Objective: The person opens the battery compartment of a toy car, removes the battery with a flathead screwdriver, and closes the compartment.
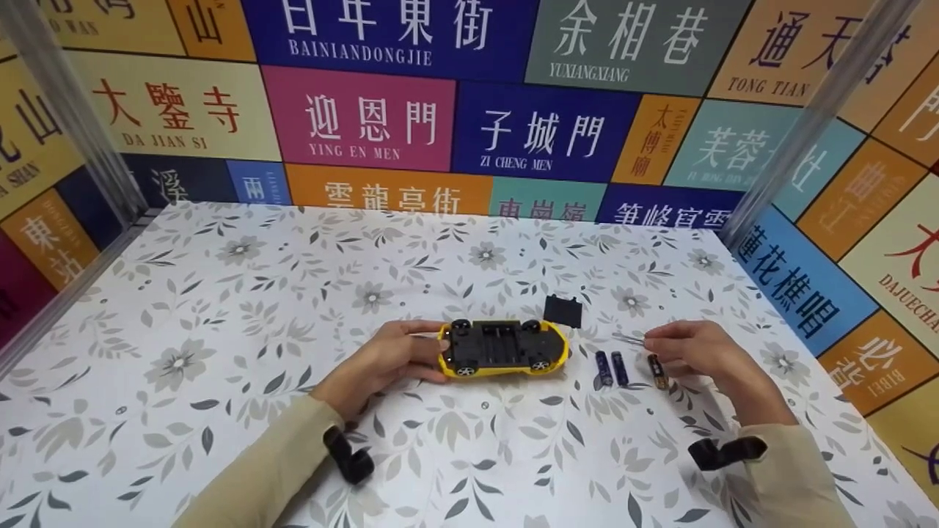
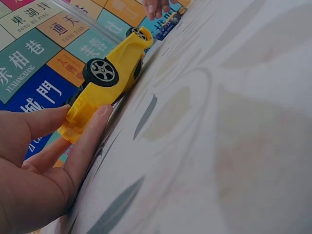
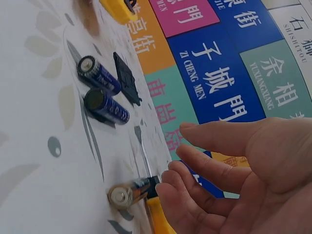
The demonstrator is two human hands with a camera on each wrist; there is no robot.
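Observation:
A yellow toy car point(image 1: 503, 350) lies upside down, its black underside and a slotted compartment facing up. My left hand point(image 1: 392, 353) grips one end of it between thumb and fingers; the left wrist view shows them against the yellow body point(image 2: 119, 73). My right hand point(image 1: 689, 350) hovers beside a screwdriver, whose thin metal shaft point(image 1: 627, 339) points toward the car. In the right wrist view, thumb and fingers are apart, partly covering its yellow handle point(image 3: 159, 217). Near that hand lies an orange-and-black battery point(image 1: 657, 371). Two blue batteries point(image 1: 603, 369) lie side by side between car and hand.
A flat black cover point(image 1: 563, 311) with small tabs lies behind the car's right end. White cloth with a grey leaf-and-flower print point(image 1: 293, 279) covers the table. Upright panels of coloured signs point(image 1: 543, 132) stand along the back and sides, with clear posts point(image 1: 788, 147) at the corners.

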